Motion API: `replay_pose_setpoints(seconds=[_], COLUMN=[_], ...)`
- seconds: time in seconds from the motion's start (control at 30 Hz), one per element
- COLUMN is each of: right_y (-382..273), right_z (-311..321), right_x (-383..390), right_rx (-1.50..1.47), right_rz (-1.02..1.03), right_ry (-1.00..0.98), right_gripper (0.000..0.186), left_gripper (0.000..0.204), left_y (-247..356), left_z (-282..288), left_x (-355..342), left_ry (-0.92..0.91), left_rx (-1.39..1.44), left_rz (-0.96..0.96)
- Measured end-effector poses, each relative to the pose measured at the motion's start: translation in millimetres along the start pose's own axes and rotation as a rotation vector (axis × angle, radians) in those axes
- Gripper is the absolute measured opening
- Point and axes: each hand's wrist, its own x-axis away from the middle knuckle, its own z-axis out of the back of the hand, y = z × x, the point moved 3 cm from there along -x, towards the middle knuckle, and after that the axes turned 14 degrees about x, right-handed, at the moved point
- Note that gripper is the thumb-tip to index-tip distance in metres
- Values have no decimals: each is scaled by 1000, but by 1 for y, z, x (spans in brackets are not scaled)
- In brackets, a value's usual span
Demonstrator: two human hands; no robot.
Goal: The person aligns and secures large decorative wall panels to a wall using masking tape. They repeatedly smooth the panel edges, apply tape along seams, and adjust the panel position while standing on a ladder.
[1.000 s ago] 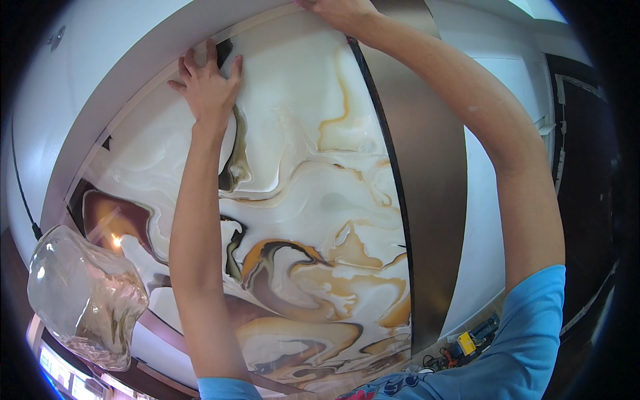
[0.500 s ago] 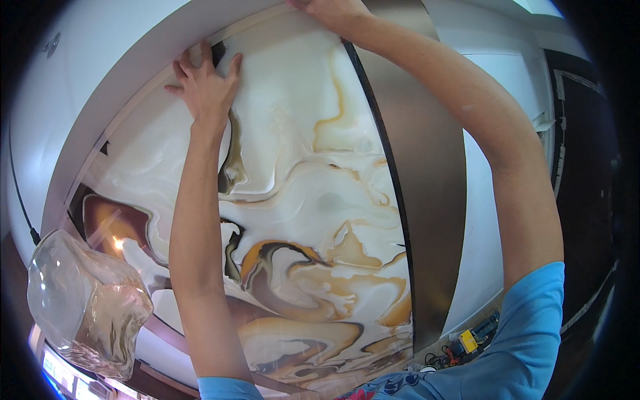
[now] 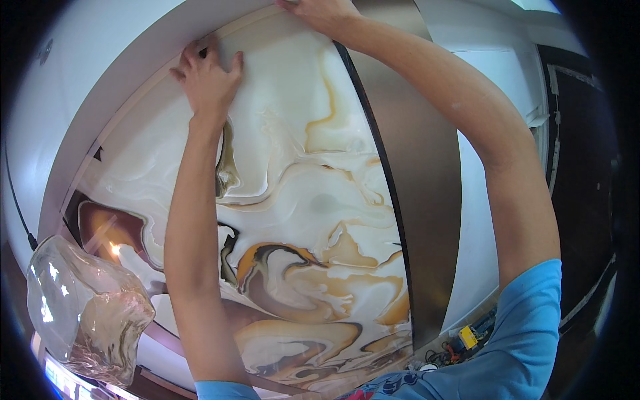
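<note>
A tall glossy panel (image 3: 300,193) with white, amber and black marbled swirls stands in front of me. My left hand (image 3: 210,83) lies against its upper left part, fingers spread, tips at the pale strip (image 3: 137,97) along the panel's curved-looking top edge. Between those fingers a small black patch of the pattern shows. My right hand (image 3: 323,15) is raised to the same top edge, farther right. Its upper part is cut off by the picture's border, so its grip and anything in it are hidden.
A brownish metallic panel (image 3: 423,173) adjoins on the right, past a black strip (image 3: 373,127). A clear, amber-tinted glass pendant lamp (image 3: 90,307) hangs close at lower left on a black cord (image 3: 17,193). Yellow-and-black tools (image 3: 469,337) lie low at right, near a dark door (image 3: 583,167).
The view has shifted slightly, and the panel appears a little farther left. My left hand has moved slightly along the top edge, its fingers now around the black patch. My right arm keeps its pose.
</note>
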Motion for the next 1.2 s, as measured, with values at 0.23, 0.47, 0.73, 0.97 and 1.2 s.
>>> replay_pose_setpoints(seconds=[0.23, 0.47, 0.73, 0.97, 1.2], right_y=[1, -5, -5, -3, -2], right_z=[-4, -5, -1, 1, 2], right_x=[4, 3, 5, 7, 6], right_rx=[-67, -54, -32, -44, -28], right_rz=[-19, -70, -23, -43, -37], right_ry=[-22, 48, -33, -15, -38], right_gripper=[54, 51, 55, 58, 58], left_gripper=[89, 90, 81, 79, 78], left_y=[38, 34, 41, 48, 47], left_z=[-12, -11, -21, -15, -15], left_x=[-2, -5, -8, -13, -15], left_ry=[121, 74, 115, 84, 56], left_rx=[-31, -4, -77, -66, -83], left_rz=[-17, -17, -128, -97, -98])
